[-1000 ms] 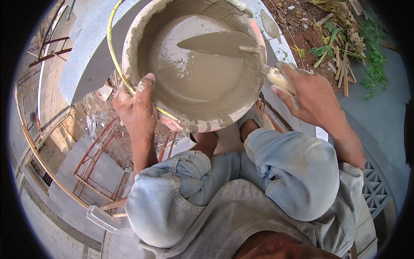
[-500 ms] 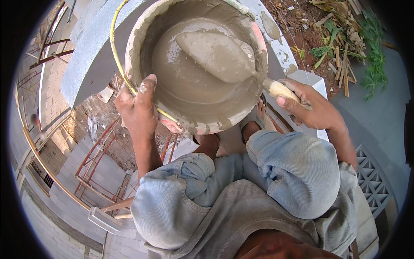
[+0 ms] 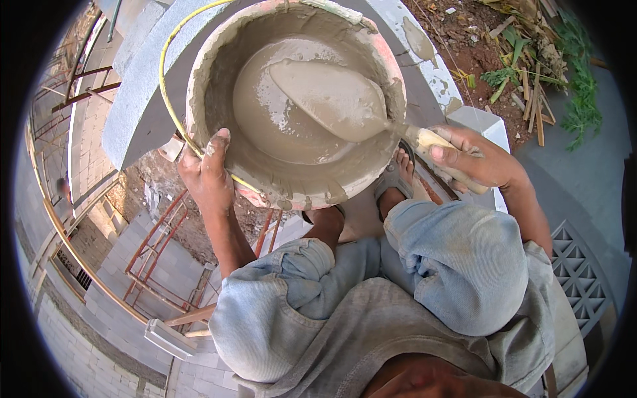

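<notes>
Right hand clamps the trowel, seemingly stirring upper-centre mortar; left hand grips the bucket, which must stay steady.

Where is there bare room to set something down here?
The grey surface at right, between green fronds and the openwork panel, looks bare; depth unclear. Crowded: the bucket, trowel across its rim, and soil strewn with wood strips.

Mortar looks glossy — the trowel handle, wooden.

Caked bucket, wet grey-brown mortar inside; coated trowel, pale handle past rim.
</notes>
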`<state>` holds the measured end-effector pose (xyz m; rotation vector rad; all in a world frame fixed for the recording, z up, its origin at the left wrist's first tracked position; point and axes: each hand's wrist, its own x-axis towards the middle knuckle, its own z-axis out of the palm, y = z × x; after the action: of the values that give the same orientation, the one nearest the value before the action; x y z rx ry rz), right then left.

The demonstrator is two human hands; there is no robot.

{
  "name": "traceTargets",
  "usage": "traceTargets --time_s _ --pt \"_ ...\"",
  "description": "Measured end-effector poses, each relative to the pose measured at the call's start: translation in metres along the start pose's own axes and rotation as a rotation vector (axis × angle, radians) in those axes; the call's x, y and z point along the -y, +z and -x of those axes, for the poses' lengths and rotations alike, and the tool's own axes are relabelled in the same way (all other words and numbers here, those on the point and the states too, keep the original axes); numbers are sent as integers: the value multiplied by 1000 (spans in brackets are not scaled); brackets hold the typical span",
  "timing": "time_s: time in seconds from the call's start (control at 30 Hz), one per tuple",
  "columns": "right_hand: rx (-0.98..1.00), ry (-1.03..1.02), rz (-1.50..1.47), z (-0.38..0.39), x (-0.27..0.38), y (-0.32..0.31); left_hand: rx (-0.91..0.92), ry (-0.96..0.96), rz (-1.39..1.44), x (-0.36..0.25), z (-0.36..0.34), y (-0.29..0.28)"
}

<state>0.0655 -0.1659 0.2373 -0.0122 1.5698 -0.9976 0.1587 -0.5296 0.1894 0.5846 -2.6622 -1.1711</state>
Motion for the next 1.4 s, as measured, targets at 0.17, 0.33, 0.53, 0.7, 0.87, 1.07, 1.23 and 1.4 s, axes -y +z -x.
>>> traceTargets --time_s 0.17,0.33,0.53,0.7,0.87,1.07,1.23,1.4 --pt "-113 -258 179 2 -21 0 -30 -324 373 23 -7 4" --pt "-21 -151 123 16 -22 -7 -105 -389 482 48 0 10" --pt "41 -74 185 8 1 -8 -117 -456 524 41 5 5" --pt "27 25 -62 6 12 -7 -107 -334 534 31 7 6" --pt "-154 -40 -34 27 4 -14 -105 -364 512 56 8 1" --pt "-330 -98 -84 42 -52 -23 -151 -512 644 74 5 3" --pt "-382 -11 -419 -1 -96 -36 -103 -567 690 74 5 1" --pt "-541 -91 -488 -113 -139 -88 -141 -560 696 73 7 3"
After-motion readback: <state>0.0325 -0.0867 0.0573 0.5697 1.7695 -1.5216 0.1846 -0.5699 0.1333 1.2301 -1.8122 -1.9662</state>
